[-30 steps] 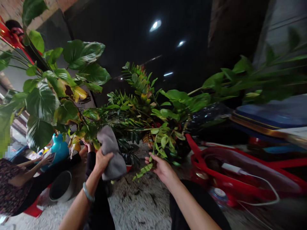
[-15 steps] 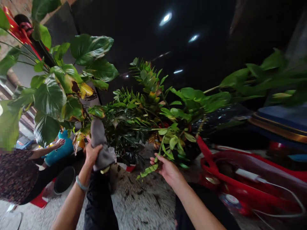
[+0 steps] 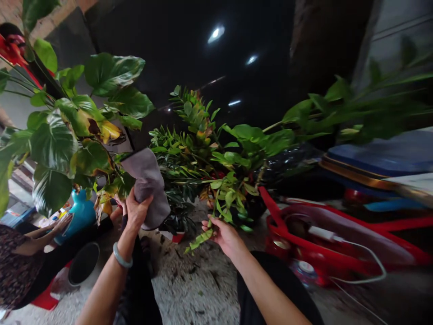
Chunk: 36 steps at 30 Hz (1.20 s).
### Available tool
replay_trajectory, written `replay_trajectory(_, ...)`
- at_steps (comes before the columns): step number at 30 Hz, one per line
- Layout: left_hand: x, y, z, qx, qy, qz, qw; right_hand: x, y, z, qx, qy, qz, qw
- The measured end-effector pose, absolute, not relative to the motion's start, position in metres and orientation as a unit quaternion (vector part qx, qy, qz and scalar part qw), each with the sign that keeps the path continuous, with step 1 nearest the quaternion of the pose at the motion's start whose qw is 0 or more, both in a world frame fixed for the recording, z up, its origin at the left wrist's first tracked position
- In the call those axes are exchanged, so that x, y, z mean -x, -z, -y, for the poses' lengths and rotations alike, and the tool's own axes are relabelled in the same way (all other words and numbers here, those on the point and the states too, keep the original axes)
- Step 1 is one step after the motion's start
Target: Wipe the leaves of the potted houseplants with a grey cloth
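Note:
A grey cloth (image 3: 149, 189) is gripped in my left hand (image 3: 137, 212), beside the browning lower leaves of the big-leaved plant (image 3: 54, 140). A bangle sits on that wrist. The fingers of my right hand (image 3: 225, 234) pinch a thin green stem (image 3: 199, 239) near its drooping tip. This stem hangs from the leafy plants (image 3: 233, 194) in the middle, above the grey ground.
At the right lies a red bag (image 3: 291, 225) with a white charger (image 3: 321, 233) and cable. At the left, a person in a patterned top touches a turquoise vase (image 3: 79, 212), near a dark bucket (image 3: 84, 264). A dark glossy panel (image 3: 189, 49) stands behind.
The view has turned to the right. My left hand has moved toward the middle with the cloth, which now spreads wider. My right hand still holds the stem.

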<state>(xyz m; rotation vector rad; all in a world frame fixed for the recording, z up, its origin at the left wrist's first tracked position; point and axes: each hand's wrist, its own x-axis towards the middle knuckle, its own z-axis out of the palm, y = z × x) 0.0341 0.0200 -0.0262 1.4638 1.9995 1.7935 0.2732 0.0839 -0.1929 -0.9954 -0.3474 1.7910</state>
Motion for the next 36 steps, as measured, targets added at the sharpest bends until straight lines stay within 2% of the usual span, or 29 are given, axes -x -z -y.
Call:
replay_trajectory(4, -0.065, 0.080, -0.003, -0.626, -0.480, -0.612, 0.060, -0.277, 0.197, -0.084, 0.410, -0.742, 0.150, 0.509)
replay_trajectory(6, -0.076, 0.089, 0.004, -0.718, -0.425, -0.546, 0.073, -0.279, 0.201, -0.085, 0.403, -0.739, 0.154, 0.516)
replay_trajectory(8, -0.082, 0.075, -0.003, -0.748, -0.424, -0.509, 0.055, -0.280, 0.203, -0.085, 0.398, -0.734, 0.153, 0.529)
replay_trajectory(11, -0.087, 0.031, -0.041, -0.686, -0.509, -0.520, 0.006, -0.279, 0.199, -0.085, 0.405, -0.734, 0.157, 0.522)
replay_trajectory(14, -0.091, 0.005, -0.078, -0.629, -0.549, -0.551, 0.023, -0.277, 0.190, -0.084, 0.413, -0.743, 0.160, 0.503)
replay_trajectory(18, -0.093, 0.036, -0.072, -0.639, -0.411, -0.634, 0.145, -0.277, 0.181, -0.079, 0.417, -0.739, 0.147, 0.508)
replay_trajectory(22, -0.082, 0.060, -0.026, -0.678, -0.296, -0.621, 0.259, -0.282, 0.182, -0.078, 0.427, -0.731, 0.149, 0.510)
replay_trajectory(24, -0.076, 0.046, -0.015, -0.693, -0.315, -0.593, 0.264, -0.283, 0.184, -0.080, 0.430, -0.735, 0.155, 0.501)
replay_trajectory(28, -0.067, 0.006, -0.036, -0.665, -0.444, -0.575, 0.174, -0.278, 0.186, -0.083, 0.423, -0.743, 0.153, 0.496)
replay_trajectory(30, -0.066, 0.007, -0.051, -0.636, -0.478, -0.588, 0.145, -0.273, 0.185, -0.082, 0.426, -0.740, 0.148, 0.499)
replay_trajectory(32, -0.066, 0.025, -0.055, -0.623, -0.465, -0.611, 0.146, -0.269, 0.185, -0.080, 0.435, -0.734, 0.144, 0.502)
replay_trajectory(36, -0.064, 0.062, -0.025, -0.691, -0.331, -0.603, 0.223, -0.269, 0.192, -0.080, 0.444, -0.725, 0.149, 0.505)
